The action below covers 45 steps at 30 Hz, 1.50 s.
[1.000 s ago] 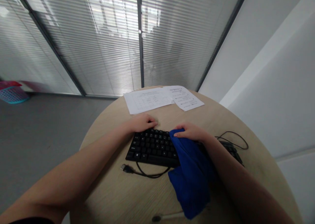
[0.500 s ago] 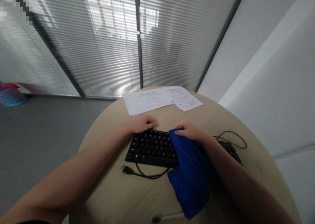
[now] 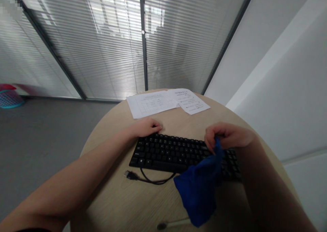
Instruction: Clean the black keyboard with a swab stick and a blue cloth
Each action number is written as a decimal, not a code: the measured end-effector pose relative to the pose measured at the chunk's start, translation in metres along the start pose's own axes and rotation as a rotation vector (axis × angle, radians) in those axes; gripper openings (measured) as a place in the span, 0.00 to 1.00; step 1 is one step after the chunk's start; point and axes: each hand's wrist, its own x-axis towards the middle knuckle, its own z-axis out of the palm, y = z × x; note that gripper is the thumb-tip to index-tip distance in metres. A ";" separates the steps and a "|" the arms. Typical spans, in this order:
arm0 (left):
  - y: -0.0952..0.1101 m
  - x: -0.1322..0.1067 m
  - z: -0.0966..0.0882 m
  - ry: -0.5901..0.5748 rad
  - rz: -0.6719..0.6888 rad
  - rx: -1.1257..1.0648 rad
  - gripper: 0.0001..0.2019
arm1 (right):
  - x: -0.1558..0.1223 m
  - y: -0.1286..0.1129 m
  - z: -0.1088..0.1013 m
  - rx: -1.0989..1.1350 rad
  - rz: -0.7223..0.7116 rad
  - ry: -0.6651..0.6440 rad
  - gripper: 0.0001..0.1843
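A black keyboard [image 3: 168,152] lies on the round wooden table, its far left corner under my left hand [image 3: 149,127]. That hand's fingers are curled and closed at the far edge, steadying the keyboard. My right hand [image 3: 224,135] pinches one corner of a blue cloth [image 3: 200,187] above the keyboard's right part. The rest of the cloth hangs down over the near edge and onto the table, hiding some keys. A black cable with a USB plug [image 3: 131,175] lies in front of the keyboard.
Two printed paper sheets [image 3: 153,104] lie at the table's far side. A slim pale-handled tool with a dark round end [image 3: 162,226] is at the near edge, partly under the cloth. Glass partitions with blinds [image 3: 109,55] stand behind; a basket [image 3: 11,97] sits on the floor at left.
My right hand has moved right along the keyboard, pulling the cloth's upper corner with it and uncovering more keys. My left hand has stayed in place.
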 end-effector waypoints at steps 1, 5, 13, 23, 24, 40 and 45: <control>0.000 0.000 0.000 0.006 0.005 -0.002 0.21 | 0.004 0.003 0.000 -0.029 0.000 0.032 0.19; 0.001 0.000 0.000 0.018 0.014 -0.011 0.21 | 0.038 0.024 0.004 -0.336 0.041 0.186 0.10; -0.001 0.001 0.000 0.013 0.020 0.021 0.22 | 0.069 0.055 0.010 -0.557 0.176 0.269 0.11; 0.002 -0.001 -0.001 0.029 0.058 0.023 0.21 | 0.075 0.062 0.011 -0.553 0.172 0.286 0.14; 0.003 -0.001 -0.002 0.029 0.057 0.025 0.21 | 0.075 0.062 0.012 -0.559 0.175 0.299 0.14; 0.001 -0.002 -0.003 -0.023 0.011 0.015 0.21 | 0.077 0.043 0.028 -0.808 0.204 0.453 0.12; -0.004 -0.001 -0.001 -0.013 0.025 0.015 0.21 | 0.075 0.037 0.038 -0.879 0.230 0.476 0.10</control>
